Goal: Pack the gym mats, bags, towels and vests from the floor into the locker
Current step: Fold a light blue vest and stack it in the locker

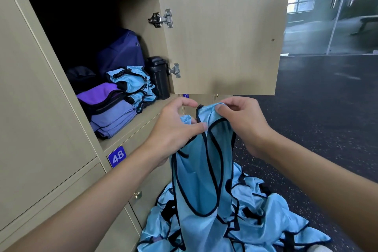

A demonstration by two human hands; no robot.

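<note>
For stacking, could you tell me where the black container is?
Head view: the black container stands inside the locker, far right, beside the folded blue vests.

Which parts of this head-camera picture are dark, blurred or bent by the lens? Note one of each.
Head view: the locker interior sinks into deep shadow behind the purple bag; the glass wall at upper right is blurred; the wide lens bends the locker door edges; the held vest is sharp.

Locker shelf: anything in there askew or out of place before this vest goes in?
Nothing damaged or spilled. The folded vest stack is ragged, with black trim poking out, and the purple towels sit right at the front edge of the shelf.
</note>
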